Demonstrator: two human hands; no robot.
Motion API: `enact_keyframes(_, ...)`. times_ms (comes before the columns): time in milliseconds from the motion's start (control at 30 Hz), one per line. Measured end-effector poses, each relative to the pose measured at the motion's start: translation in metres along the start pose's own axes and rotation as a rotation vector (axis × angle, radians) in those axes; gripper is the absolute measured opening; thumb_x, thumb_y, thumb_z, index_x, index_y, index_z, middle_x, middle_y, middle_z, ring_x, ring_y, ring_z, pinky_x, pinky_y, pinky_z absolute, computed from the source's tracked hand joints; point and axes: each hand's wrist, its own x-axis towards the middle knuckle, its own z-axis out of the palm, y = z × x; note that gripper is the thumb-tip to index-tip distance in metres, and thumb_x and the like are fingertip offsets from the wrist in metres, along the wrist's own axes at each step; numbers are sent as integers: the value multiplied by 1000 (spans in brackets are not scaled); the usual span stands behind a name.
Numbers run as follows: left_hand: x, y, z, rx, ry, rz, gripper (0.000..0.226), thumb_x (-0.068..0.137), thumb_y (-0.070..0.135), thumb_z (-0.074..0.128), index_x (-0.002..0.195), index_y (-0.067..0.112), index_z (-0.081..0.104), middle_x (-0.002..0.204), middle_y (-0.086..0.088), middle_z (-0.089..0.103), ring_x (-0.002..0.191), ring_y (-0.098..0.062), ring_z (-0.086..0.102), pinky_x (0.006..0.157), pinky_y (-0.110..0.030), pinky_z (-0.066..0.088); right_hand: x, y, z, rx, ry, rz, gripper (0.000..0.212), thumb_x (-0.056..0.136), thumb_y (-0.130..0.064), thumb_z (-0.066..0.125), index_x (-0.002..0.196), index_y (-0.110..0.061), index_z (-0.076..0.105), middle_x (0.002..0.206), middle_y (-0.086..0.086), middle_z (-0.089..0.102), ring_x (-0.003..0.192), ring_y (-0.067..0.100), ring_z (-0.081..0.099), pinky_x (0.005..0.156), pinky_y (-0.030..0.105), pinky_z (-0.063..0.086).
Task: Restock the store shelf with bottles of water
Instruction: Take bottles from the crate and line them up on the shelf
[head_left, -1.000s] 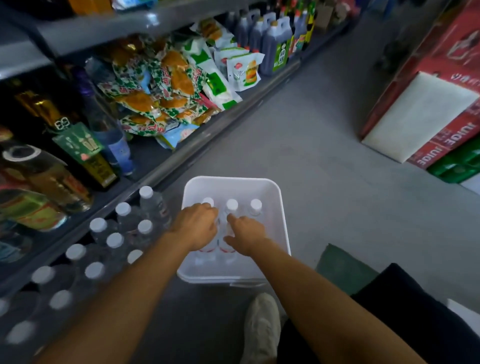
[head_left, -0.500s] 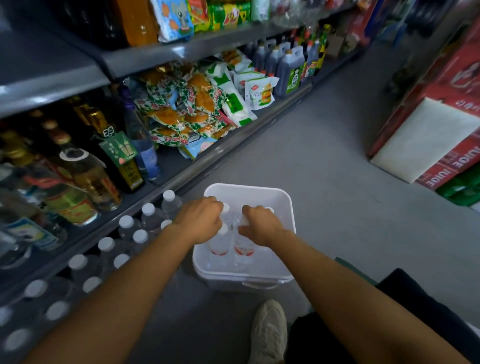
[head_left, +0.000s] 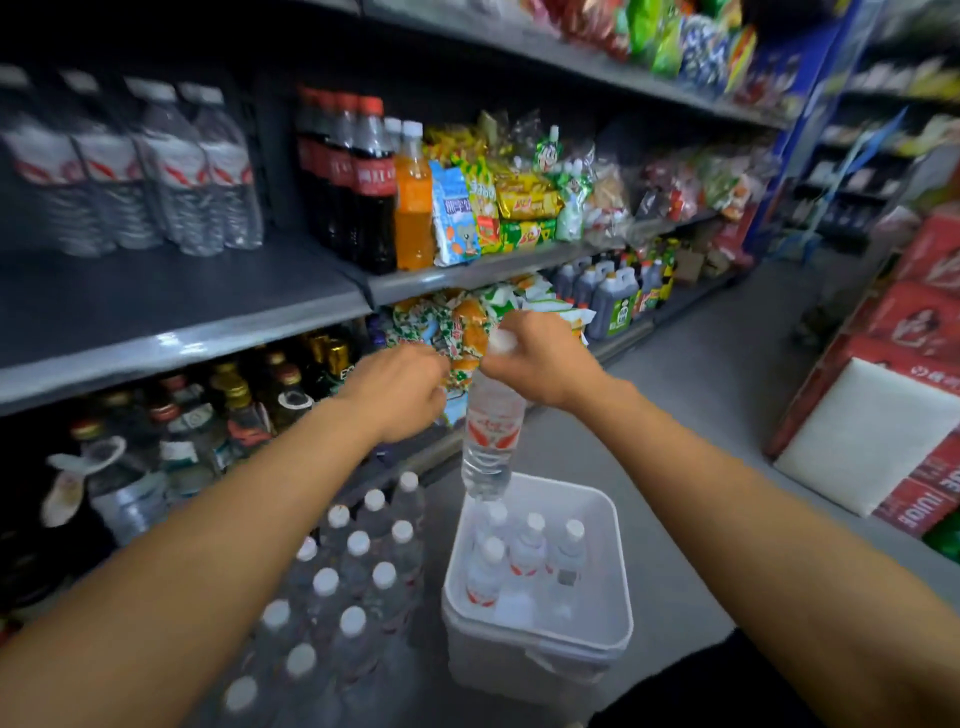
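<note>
The right hand (head_left: 545, 364) pinches a full water bottle (head_left: 491, 431) by its cap, hanging above the white bin (head_left: 613, 587). It looks heavy and smooth; gripping the ribbed body seems safer. The left hand (head_left: 400, 389) is curled; I cannot tell whether it holds anything.

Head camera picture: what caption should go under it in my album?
Right hand lifts a water bottle by its neck out of the white bin, beside the store shelf.
</note>
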Motion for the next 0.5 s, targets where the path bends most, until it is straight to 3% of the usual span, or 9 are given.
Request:
enact_keyframes(100,-6,-25,-35,71,47,-43,19,91,24,46,102,13,57,108,-8,56,102,-31,56,70,-37,43,30,-30,-22,24,82,-62,29,80,-32,65,74,-9,49,70,10,52,66,27,49,53,32,29)
enact_keyframes(267,-17,-77,-87,157,113,-144,29,94,25,45,119,16,58,117,-5,55,109,-28,54,75,-36,43,82,-81,-42,57,199,-174,31,77,-38,61,73,-9,51,72,8,54,67,26,49,55,33,31)
enact_keyframes(433,-25,-137,-124,208,160,-237,29,94,24,46,117,12,58,115,-6,56,105,-29,55,74,-36,45,132,-132,-52,53,270,-282,25,79,-31,63,81,-8,55,81,13,60,79,31,54,61,31,30)
enact_keyframes(500,-27,-161,-135,225,172,-263,29,93,24,47,116,13,59,118,-6,57,107,-29,55,79,-39,49,152,-151,-54,43,291,-309,30,80,-32,63,91,-5,59,92,16,64,87,34,56,66,34,38)
